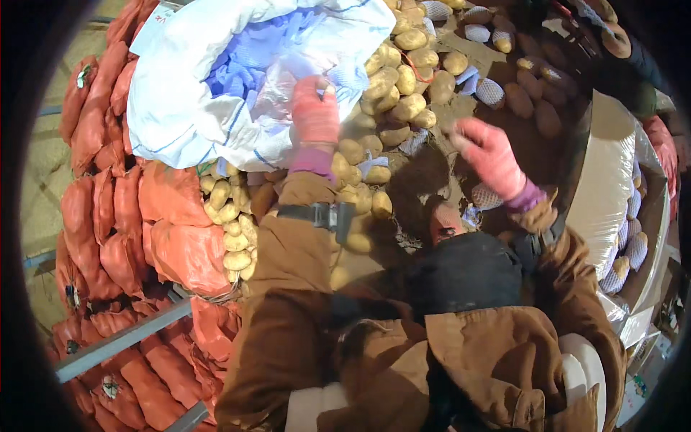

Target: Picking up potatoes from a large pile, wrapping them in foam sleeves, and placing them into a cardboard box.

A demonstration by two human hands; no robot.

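Observation:
My left hand (316, 113), in a pinkish-red glove, is over the near rim of a white woven sack (183, 102). Its fingers are curled, and blur hides whether they grip anything. Inside the sack lie many purple foam net sleeves (243, 65). To the right, my right hand (491, 156), gloved alike and blurred, hovers above the dirt-covered ground, fingers loosely bent and apart, with nothing visible in it. Loose potatoes (407, 108) are heaped between the hands. Below my right hand lies a potato in a foam net (486, 197).
Red mesh sacks (186, 254) are stacked at the left, near a metal bar (124, 340). An open cardboard box (604, 178) at the right holds netted potatoes (637, 251). More netted potatoes (489, 93) lie ahead. Another person's hand (616, 40) shows at upper right.

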